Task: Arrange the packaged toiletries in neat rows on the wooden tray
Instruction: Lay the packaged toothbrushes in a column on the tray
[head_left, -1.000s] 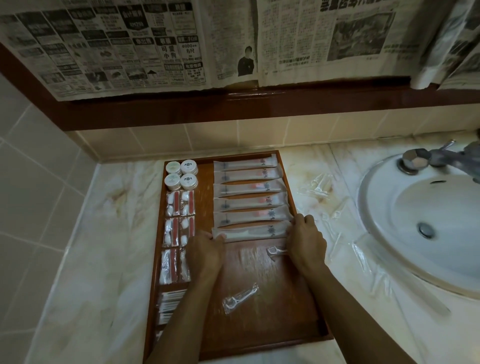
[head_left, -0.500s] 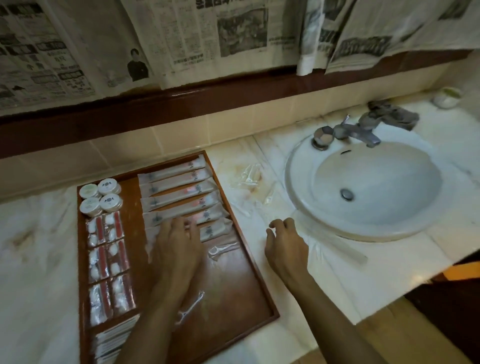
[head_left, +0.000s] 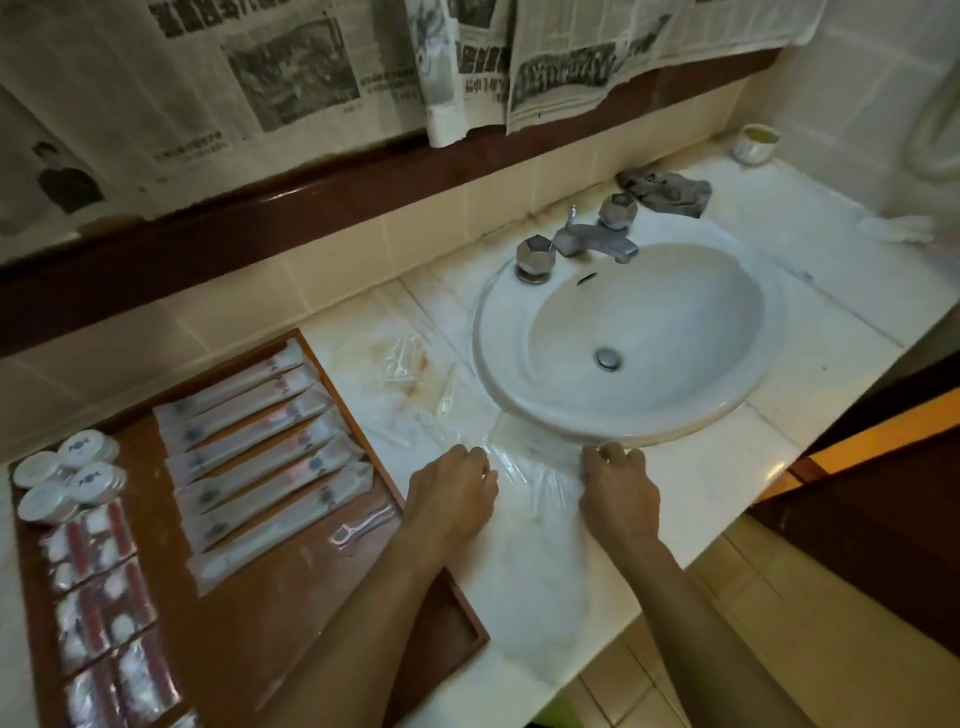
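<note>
The wooden tray (head_left: 249, 629) lies at the left on the marble counter. It holds a row of several long toothbrush packets (head_left: 260, 462), small round white jars (head_left: 72, 478), red-and-white cotton packets (head_left: 98, 597) and one wrapped floss pick (head_left: 363, 524). Both hands are off the tray, on the counter just in front of the sink. My left hand (head_left: 451, 491) and my right hand (head_left: 618, 486) have curled fingers on the two sides of a crumpled clear plastic wrapper (head_left: 535, 470). What the wrapper contains cannot be made out.
A white sink (head_left: 644, 338) with a metal tap (head_left: 592, 241) fills the right of the counter. Loose clear floss packets (head_left: 408, 361) lie between tray and sink. A grey cloth (head_left: 665, 189) and a small cup (head_left: 756, 143) sit at the back. The counter edge drops off at the front right.
The view swung right toward the sink. My left hand left the toothbrush packets on the tray and joined my right hand at the clear wrapper in front of the sink.
</note>
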